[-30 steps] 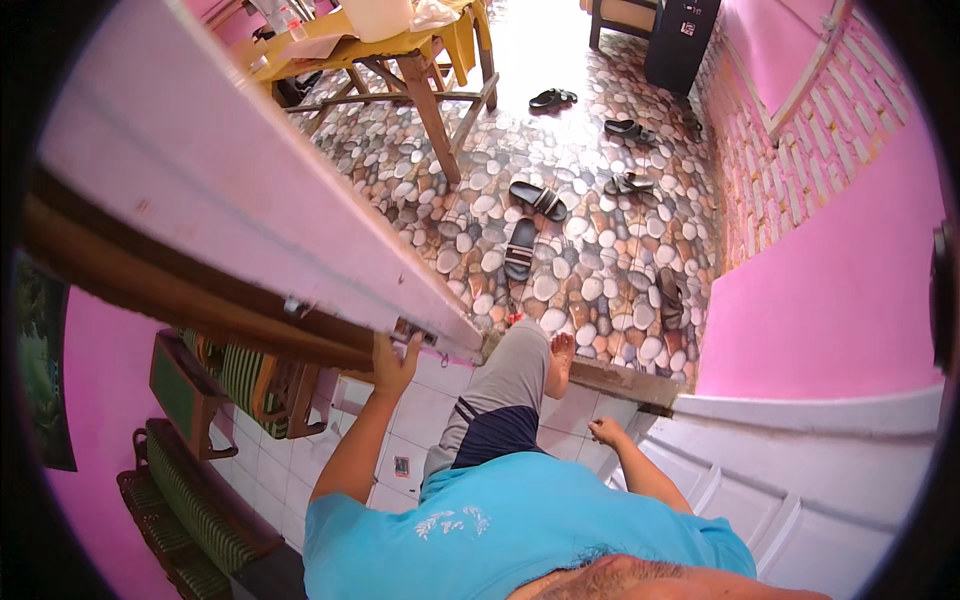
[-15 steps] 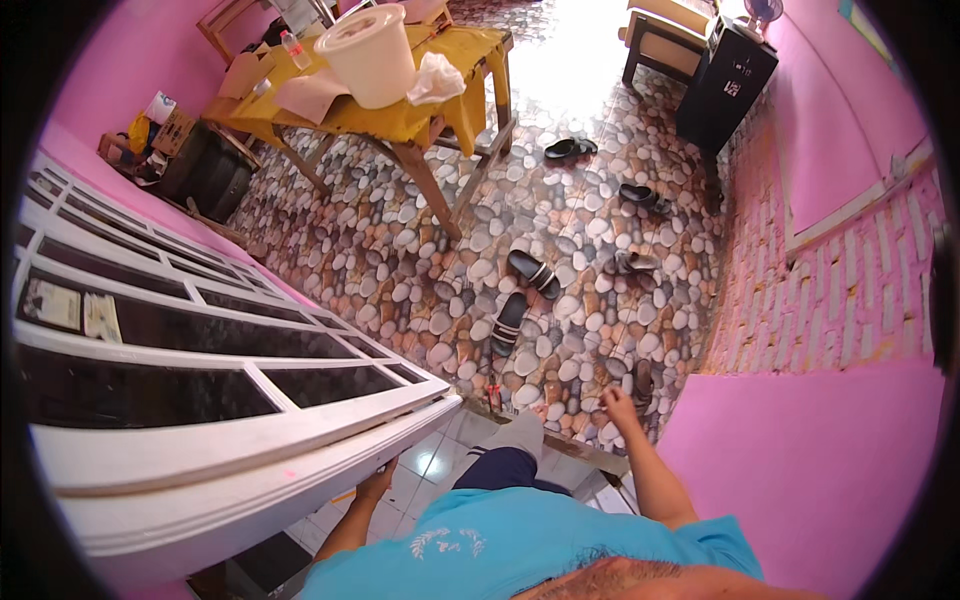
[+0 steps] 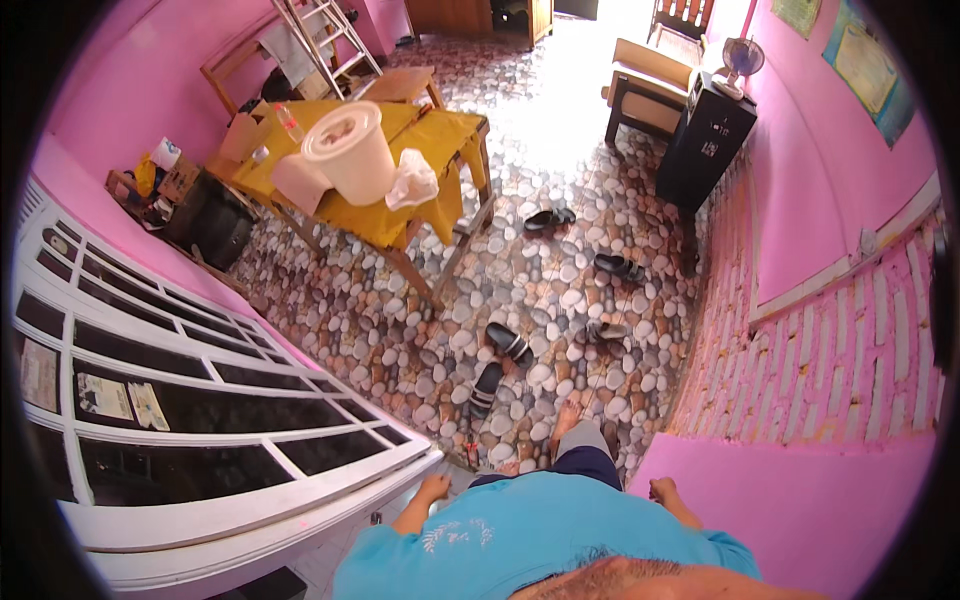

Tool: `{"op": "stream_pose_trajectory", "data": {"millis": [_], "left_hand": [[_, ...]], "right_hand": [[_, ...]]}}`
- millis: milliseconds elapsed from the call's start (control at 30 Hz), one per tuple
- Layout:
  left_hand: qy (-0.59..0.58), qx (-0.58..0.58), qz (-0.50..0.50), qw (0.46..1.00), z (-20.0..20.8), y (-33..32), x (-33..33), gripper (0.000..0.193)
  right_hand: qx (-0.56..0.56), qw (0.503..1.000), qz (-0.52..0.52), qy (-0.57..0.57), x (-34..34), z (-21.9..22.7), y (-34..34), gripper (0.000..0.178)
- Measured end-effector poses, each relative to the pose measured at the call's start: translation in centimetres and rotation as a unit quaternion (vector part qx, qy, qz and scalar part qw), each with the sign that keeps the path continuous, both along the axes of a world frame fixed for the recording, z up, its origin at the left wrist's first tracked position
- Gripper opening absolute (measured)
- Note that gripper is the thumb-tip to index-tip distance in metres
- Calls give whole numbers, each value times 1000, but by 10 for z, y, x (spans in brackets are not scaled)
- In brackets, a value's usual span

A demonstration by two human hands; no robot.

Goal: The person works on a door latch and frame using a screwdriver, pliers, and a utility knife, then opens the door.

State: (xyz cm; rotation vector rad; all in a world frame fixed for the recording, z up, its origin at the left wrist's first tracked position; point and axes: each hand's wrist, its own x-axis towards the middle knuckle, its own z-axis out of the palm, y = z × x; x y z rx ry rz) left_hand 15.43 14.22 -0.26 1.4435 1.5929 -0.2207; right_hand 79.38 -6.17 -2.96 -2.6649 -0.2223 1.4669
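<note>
My left hand (image 3: 432,489) hangs low beside the free edge of a white door with dark glass panes (image 3: 250,505); whether it touches the door is unclear, and its fingers are too small to read. My right hand (image 3: 662,490) is curled in a loose fist with nothing in it, close to a pink wall (image 3: 800,510). My bare foot (image 3: 566,420) steps onto a pebble-patterned floor (image 3: 400,330). My blue shirt fills the lower edge.
A pair of black sandals (image 3: 497,365) lies just ahead, with more sandals (image 3: 548,218) farther on. A table with a yellow cloth (image 3: 400,215) holds a white bucket (image 3: 350,150). A black cabinet (image 3: 705,150) with a small fan stands against the right wall. A ladder (image 3: 320,30) leans at the back.
The view has swung forward through the doorway into the room. My left hand has come away from under the door's edge; the door now lies to my left.
</note>
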Motion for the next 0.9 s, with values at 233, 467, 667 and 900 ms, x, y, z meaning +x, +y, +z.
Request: {"op": "stream_pose_trajectory", "data": {"millis": [233,467,667,900], "left_hand": [[-44,111,37,992,110,208,157,63],[-30,241,99,965,59,260,205,40],[17,85,-24,996,7,289,211,51],[92,-106,71,988,8,434,280,54]], "right_hand": [[176,976,95,-92,120,-15,151,33],[308,940,137,43,142,87,367,42],[293,930,217,-34,186,70,418,34],[38,936,344,-58,283,68,438,45]]}}
